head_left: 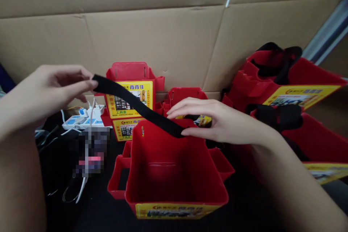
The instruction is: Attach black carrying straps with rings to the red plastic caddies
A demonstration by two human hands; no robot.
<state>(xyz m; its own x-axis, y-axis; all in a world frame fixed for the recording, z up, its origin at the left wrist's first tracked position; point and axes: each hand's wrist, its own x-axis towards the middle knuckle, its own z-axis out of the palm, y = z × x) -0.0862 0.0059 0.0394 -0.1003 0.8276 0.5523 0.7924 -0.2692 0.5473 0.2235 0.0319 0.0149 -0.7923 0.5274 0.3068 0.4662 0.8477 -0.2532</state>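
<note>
A black strap (136,104) stretches slantwise above an open red plastic tool box (174,185) with a yellow label on its front. My left hand (51,90) pinches the strap's upper left end between thumb and fingers. My right hand (214,119) holds the strap's lower end at the box's far rim, fingers pressed together over it. The box's inside shows nothing in it.
More red boxes with yellow labels stand behind (130,94) and at the right (285,79), some with black straps (280,58) fitted. A white power strip (84,117) with cables lies at the left. Cardboard sheets (174,25) wall the back. The tabletop is black.
</note>
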